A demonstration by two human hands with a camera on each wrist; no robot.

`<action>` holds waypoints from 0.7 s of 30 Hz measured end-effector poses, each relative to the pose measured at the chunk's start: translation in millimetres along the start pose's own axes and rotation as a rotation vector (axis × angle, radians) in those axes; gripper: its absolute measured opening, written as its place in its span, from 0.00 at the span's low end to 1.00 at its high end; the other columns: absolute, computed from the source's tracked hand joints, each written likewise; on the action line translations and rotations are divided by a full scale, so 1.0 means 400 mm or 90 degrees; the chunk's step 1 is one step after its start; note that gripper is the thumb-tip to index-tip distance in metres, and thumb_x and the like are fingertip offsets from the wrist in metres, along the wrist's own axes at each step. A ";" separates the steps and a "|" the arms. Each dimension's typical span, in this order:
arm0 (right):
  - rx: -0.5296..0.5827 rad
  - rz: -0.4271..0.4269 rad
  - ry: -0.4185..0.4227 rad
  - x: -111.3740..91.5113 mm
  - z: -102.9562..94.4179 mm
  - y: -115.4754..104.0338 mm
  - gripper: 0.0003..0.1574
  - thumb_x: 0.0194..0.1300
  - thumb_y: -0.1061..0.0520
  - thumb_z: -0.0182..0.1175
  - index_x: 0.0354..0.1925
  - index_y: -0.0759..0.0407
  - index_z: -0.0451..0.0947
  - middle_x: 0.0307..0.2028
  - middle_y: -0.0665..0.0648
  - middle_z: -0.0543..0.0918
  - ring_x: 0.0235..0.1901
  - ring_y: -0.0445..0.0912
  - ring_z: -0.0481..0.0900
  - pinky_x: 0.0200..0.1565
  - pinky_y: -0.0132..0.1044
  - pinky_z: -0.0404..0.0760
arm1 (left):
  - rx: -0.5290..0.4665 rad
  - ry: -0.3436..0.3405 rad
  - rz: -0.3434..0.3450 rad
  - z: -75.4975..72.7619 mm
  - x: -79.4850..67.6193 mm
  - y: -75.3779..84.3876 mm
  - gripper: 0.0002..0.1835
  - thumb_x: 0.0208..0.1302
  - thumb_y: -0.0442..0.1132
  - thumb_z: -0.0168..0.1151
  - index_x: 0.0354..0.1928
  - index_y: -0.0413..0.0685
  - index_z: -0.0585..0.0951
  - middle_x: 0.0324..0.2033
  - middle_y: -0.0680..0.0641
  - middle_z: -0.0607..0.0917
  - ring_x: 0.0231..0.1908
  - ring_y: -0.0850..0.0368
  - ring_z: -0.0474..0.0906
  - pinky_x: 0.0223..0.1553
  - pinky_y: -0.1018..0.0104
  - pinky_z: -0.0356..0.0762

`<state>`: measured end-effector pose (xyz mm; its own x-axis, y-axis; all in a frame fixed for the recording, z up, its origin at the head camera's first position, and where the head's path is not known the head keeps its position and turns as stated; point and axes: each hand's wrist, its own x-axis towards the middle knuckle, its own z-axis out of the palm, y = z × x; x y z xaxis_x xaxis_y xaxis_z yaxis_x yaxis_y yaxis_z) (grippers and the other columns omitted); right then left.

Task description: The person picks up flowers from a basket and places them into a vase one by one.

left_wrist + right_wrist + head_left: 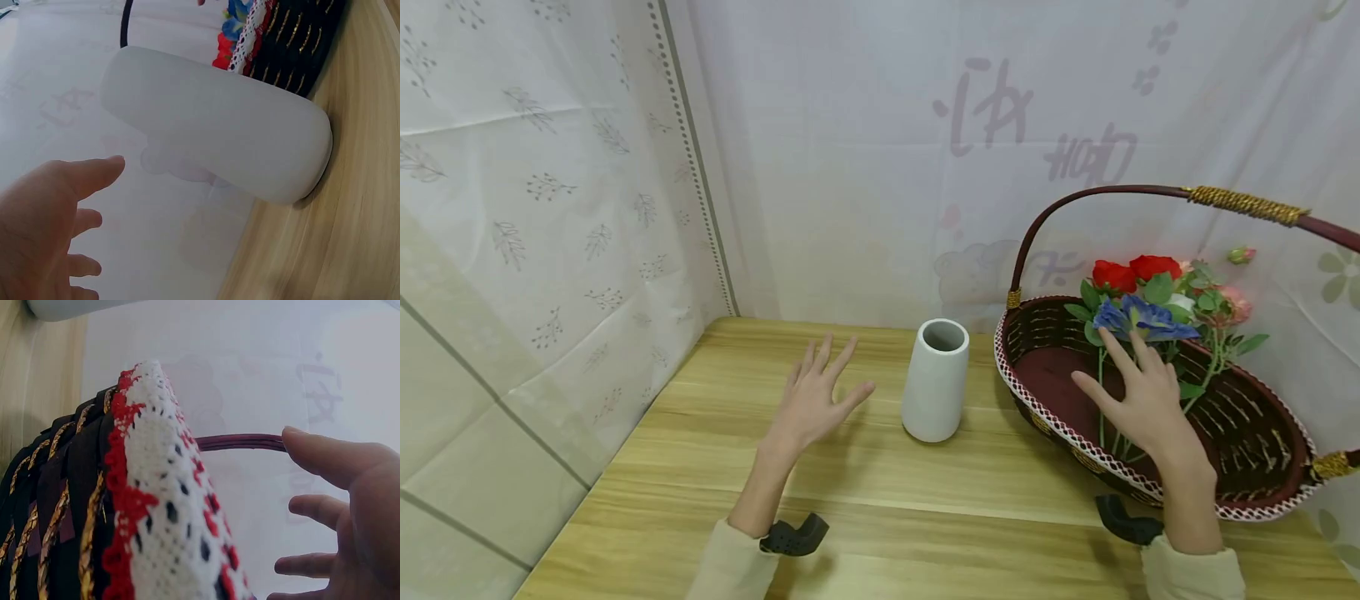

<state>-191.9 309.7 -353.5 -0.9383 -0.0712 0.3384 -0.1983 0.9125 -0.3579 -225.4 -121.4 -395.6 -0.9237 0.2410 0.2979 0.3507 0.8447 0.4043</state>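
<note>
A plain white vase (934, 387) stands upright on the wooden table. To its left, my left hand (812, 400) hovers with fingers spread, holding nothing; in the left wrist view its thumb points toward the vase (219, 125). My right hand (1146, 400) is over the woven basket (1045, 404), fingers spread and pointing at the flowers. Inside the basket lean a blue flower (1142, 321), red roses (1153, 267) and pink blooms (1234, 306) on green stems. The right fingertips overlap the blue flower in the head view. From the right wrist, the basket's lace rim (165, 487) shows beside the hand.
The basket's tall handle (1097, 192), wrapped in gold cord, arches over the flowers. A printed white curtain (850, 167) hangs behind the table (700, 467), and another curtain (550, 208) hangs along the left side. Each wrist wears a black band (793, 535).
</note>
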 end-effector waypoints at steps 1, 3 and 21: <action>0.008 -0.001 -0.001 0.001 -0.001 0.002 0.49 0.63 0.37 0.52 0.72 0.42 0.38 0.68 0.72 0.39 0.63 0.73 0.36 0.57 0.67 0.27 | -0.004 0.002 0.002 0.001 0.000 0.000 0.40 0.59 0.71 0.41 0.71 0.66 0.49 0.69 0.45 0.42 0.68 0.44 0.33 0.62 0.39 0.39; 0.018 -0.002 0.000 0.002 -0.004 0.007 0.48 0.63 0.37 0.52 0.72 0.40 0.37 0.68 0.71 0.38 0.63 0.72 0.36 0.57 0.67 0.29 | -0.010 0.002 0.006 0.002 0.002 0.002 0.40 0.59 0.71 0.41 0.71 0.67 0.49 0.69 0.45 0.43 0.68 0.44 0.33 0.62 0.39 0.40; 0.105 0.038 0.053 -0.002 -0.022 0.061 0.42 0.68 0.44 0.49 0.72 0.49 0.42 0.68 0.68 0.49 0.64 0.67 0.46 0.55 0.69 0.47 | -0.052 -0.009 0.002 0.022 0.025 0.035 0.39 0.57 0.73 0.41 0.69 0.78 0.43 0.69 0.49 0.49 0.67 0.47 0.44 0.56 0.35 0.52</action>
<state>-193.5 335.5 -354.7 -0.9245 0.0215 0.3805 -0.1927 0.8351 -0.5153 -230.9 -103.0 -394.5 -0.9246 0.2509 0.2865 0.3642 0.8025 0.4726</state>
